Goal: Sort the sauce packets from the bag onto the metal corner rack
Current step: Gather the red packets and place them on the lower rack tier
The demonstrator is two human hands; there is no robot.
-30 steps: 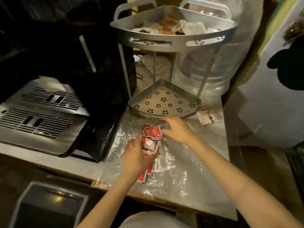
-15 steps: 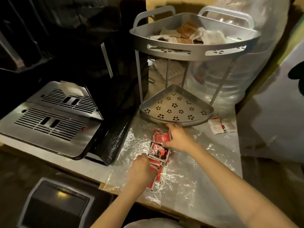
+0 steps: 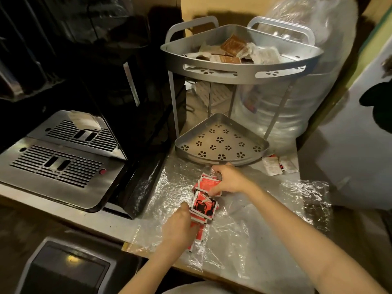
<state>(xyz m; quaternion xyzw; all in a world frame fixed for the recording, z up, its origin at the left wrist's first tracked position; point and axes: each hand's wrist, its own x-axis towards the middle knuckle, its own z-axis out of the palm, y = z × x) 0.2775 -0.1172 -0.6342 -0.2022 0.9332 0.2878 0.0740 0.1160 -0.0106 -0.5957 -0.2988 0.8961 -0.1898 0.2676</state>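
Observation:
A pile of red sauce packets (image 3: pixel 204 205) lies on a flattened clear plastic bag (image 3: pixel 254 225) on the counter. My left hand (image 3: pixel 179 229) grips the near end of the pile. My right hand (image 3: pixel 228 179) is closed on red packets at the far end. Just behind them stands the metal corner rack (image 3: pixel 239 71). Its lower shelf (image 3: pixel 220 141) holds nothing. The upper shelf holds brown and white packets (image 3: pixel 232 49).
A black and steel coffee machine with a drip tray (image 3: pixel 57 158) stands at the left. Two white packets (image 3: pixel 279 165) lie right of the rack. A big clear plastic bundle (image 3: pixel 297 107) fills the corner behind it. A dark bin (image 3: pixel 67 270) sits below the counter edge.
The view has shifted so the rack and counter sit further right and lower. My left hand slid toward me along the pile; my right hand has closed on the far packets.

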